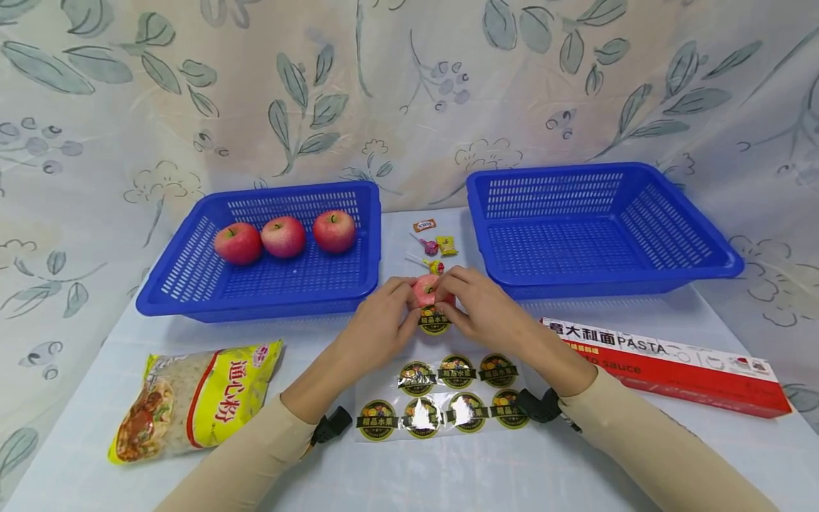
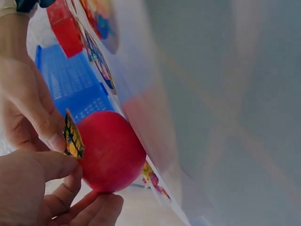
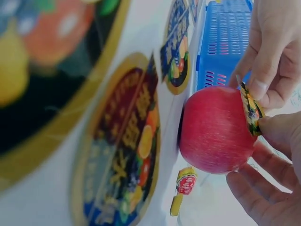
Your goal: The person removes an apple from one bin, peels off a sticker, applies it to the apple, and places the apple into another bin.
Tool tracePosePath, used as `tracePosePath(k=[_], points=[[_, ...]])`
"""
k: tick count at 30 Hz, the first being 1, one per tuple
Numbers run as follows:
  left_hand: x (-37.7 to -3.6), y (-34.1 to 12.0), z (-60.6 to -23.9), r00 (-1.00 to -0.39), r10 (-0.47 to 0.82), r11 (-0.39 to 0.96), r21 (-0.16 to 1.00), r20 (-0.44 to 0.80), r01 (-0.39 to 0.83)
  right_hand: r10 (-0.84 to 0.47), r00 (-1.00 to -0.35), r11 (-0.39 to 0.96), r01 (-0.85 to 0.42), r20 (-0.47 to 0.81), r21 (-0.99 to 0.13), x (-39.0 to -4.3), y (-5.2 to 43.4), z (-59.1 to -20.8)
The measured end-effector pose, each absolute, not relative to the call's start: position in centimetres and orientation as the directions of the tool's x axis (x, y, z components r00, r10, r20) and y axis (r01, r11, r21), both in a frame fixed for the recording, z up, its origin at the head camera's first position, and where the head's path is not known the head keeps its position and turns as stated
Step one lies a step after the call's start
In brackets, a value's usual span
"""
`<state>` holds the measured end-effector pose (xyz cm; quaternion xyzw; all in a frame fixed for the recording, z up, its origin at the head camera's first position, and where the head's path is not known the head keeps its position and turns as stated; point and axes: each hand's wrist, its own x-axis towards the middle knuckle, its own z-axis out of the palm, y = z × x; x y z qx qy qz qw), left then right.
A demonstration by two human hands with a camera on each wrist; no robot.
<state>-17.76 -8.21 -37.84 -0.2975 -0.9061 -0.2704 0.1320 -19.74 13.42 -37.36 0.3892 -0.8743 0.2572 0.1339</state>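
both hands [image 1: 384, 320] [image 1: 480, 306] around apple [image 1: 425, 290]

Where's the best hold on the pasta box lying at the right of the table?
Probably the pasta box across its narrow width near the middle, coming from above: it lies flat, long and slim, with bare table along its front side for the fingers.
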Motion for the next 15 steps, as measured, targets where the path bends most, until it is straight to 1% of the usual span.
tracePosePath(k=[8, 10, 15], points=[[-17.99, -8.13, -37.79, -0.812, 0.448, 0.681, 0.447, 0.373, 0.581, -0.608, -0.651, 0.542, -0.759, 0.455, -0.361, -19.96, 13.49, -37.72], [-18.05, -8.11, -37.82, -0.81, 0.449, 0.675, 0.451, 0.376, 0.584, -0.606, -0.66, 0.547, -0.751, 0.444, -0.369, -19.93, 13.62, -37.61], [-18.17, -8.26, -37.91, -0.81, 0.451, 0.66, 0.472, 0.375, 0.585, -0.623, -0.706, 0.59, -0.706, 0.336, -0.391, -19.86, 14.13, -37.37]])
